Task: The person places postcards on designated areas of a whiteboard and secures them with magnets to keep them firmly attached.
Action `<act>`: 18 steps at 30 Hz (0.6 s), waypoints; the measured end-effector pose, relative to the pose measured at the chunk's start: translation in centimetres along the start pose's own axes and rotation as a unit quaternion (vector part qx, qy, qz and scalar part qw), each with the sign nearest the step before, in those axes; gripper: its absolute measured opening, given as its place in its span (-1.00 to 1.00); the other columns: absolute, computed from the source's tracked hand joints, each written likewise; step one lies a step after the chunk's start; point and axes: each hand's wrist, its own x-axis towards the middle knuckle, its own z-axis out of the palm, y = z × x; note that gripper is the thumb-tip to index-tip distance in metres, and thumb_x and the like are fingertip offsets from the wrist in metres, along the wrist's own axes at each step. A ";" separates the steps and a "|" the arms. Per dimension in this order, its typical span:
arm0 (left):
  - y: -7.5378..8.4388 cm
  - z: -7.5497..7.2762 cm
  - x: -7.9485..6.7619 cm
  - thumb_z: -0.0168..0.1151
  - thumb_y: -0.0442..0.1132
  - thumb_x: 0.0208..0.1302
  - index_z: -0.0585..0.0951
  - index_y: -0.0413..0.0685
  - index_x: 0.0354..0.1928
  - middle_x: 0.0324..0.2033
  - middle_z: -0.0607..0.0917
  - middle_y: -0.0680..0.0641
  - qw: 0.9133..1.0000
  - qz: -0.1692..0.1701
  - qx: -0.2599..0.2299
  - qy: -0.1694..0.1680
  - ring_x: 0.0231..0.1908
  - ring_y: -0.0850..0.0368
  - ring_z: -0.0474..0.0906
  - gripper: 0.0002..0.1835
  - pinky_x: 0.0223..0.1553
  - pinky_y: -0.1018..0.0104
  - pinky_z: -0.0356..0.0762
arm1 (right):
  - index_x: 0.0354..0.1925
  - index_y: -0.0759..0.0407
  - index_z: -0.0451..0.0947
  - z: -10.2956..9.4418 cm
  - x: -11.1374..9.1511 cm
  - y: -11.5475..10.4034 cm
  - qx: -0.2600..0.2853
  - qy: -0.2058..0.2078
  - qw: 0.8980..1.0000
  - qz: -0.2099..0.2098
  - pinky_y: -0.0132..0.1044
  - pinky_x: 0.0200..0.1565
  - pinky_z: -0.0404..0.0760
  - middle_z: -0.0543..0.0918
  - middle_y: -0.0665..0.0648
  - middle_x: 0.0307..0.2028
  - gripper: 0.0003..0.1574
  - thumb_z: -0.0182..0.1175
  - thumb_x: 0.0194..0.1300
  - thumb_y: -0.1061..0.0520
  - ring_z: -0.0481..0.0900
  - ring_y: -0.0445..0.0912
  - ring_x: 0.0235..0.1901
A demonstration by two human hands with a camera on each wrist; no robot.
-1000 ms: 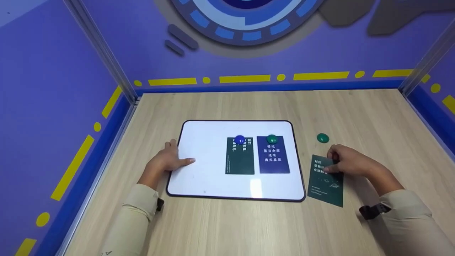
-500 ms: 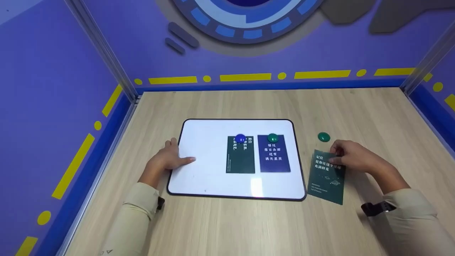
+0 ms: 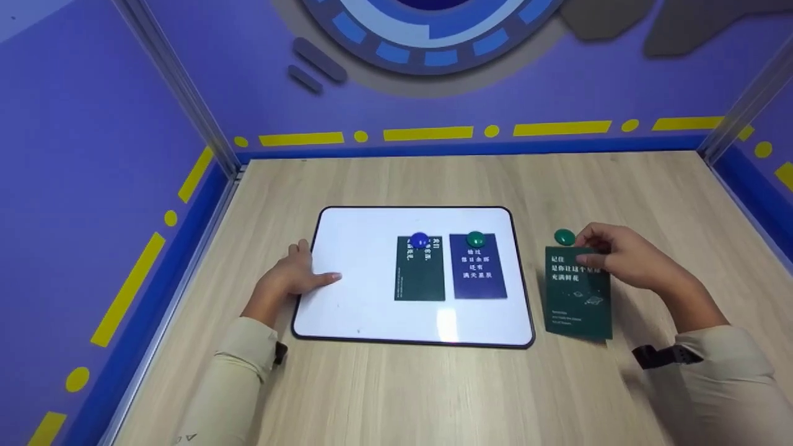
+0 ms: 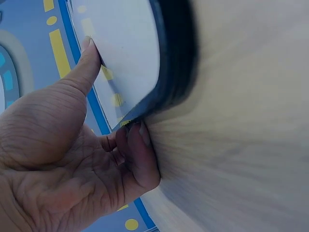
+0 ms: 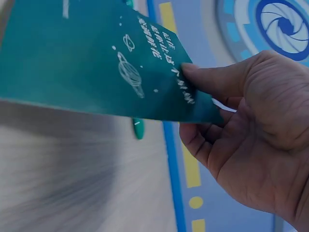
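Observation:
A small whiteboard [image 3: 353,279] with a black rim lies flat. My left hand [image 3: 292,274] holds its left edge, thumb on the white face and fingers curled at the rim, as the left wrist view shows. My right hand [image 3: 626,255] pinches a dark green card [image 3: 576,313] by its top right corner, thumb on the printed side. In the right wrist view this card [image 5: 87,63] is tilted above the table. A green round magnet [image 3: 564,236] lies just beyond the card's top edge, beside my right fingers.
On the whiteboard, a blue magnet [image 3: 419,240] sits on another dark green card [image 3: 420,279], and a green magnet [image 3: 476,239] on a dark blue card [image 3: 480,285]. Purple-blue panels [image 3: 433,111] enclose the wooden table [image 3: 403,396] at the back and sides.
My right hand has moved up and slightly right, lifting the green card from lying flat to tilted off the table. My left hand and the whiteboard stay in place.

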 end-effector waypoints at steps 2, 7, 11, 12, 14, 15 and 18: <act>0.0 0.0 0.0 0.32 0.33 0.40 -0.20 -0.38 0.69 0.65 -0.04 -0.53 1.000 0.001 0.001 -0.001 0.60 -0.54 0.11 0.29 0.59 -0.32 0.23 | 0.10 0.20 0.56 -0.5 -0.1 -0.7 0.013 0.010 1.000 -0.004 -0.41 -0.15 0.63 0.68 0.20 -0.06 -0.77 0.27 0.54 0.19 0.58 -0.07 -0.14; 0.0 -0.1 0.0 0.31 0.33 0.41 -0.20 -0.39 0.69 0.65 -0.05 -0.53 1.000 0.004 0.003 0.000 0.61 -0.54 0.10 0.29 0.60 -0.32 0.20 | 0.12 0.21 0.56 -0.6 0.5 -2.8 0.048 0.025 0.998 -0.013 -0.38 -0.14 0.67 0.67 0.22 -0.05 -0.75 0.26 0.56 0.16 0.60 -0.09 -0.15; 0.0 -0.1 0.0 0.32 0.33 0.41 -0.20 -0.39 0.69 0.65 -0.03 -0.53 1.000 0.005 0.005 0.000 0.60 -0.53 0.14 0.29 0.59 -0.31 0.23 | 0.12 0.20 0.56 0.4 1.6 -4.3 0.072 0.023 0.997 -0.020 -0.38 -0.12 0.67 0.68 0.21 -0.05 -0.75 0.26 0.56 0.15 0.61 -0.06 -0.14; 0.0 0.0 0.0 0.32 0.33 0.40 -0.19 -0.40 0.68 0.63 -0.01 -0.54 1.000 0.006 0.008 0.001 0.58 -0.54 0.17 0.29 0.57 -0.31 0.26 | 0.12 0.21 0.56 0.8 1.9 -4.6 0.076 0.022 0.997 -0.026 -0.37 -0.12 0.66 0.67 0.22 -0.06 -0.75 0.26 0.56 0.15 0.61 -0.06 -0.14; 0.1 0.0 0.0 0.32 0.33 0.40 -0.19 -0.40 0.68 0.63 0.01 -0.55 1.000 0.005 0.010 0.001 0.57 -0.55 0.19 0.30 0.56 -0.31 0.29 | 0.11 0.22 0.57 1.5 2.6 -5.3 0.083 0.021 0.996 -0.036 -0.36 -0.13 0.65 0.67 0.22 -0.07 -0.75 0.26 0.55 0.16 0.60 -0.04 -0.14; 0.1 0.0 -0.1 0.32 0.33 0.40 -0.19 -0.41 0.68 0.62 0.01 -0.55 1.000 0.005 0.011 0.001 0.56 -0.55 0.20 0.30 0.55 -0.31 0.30 | 0.10 0.23 0.57 1.9 3.0 -5.6 0.087 0.021 0.995 -0.041 -0.35 -0.13 0.64 0.66 0.22 -0.08 -0.75 0.27 0.55 0.17 0.59 -0.03 -0.14; 0.2 0.0 -0.1 0.32 0.33 0.40 -0.19 -0.42 0.68 0.62 0.03 -0.56 1.000 0.006 0.013 0.001 0.55 -0.56 0.22 0.30 0.54 -0.30 0.33 | 0.08 0.24 0.57 3.2 4.1 -6.6 0.102 0.020 0.993 -0.051 -0.34 -0.13 0.62 0.64 0.22 -0.10 -0.77 0.28 0.53 0.18 0.57 -0.01 -0.14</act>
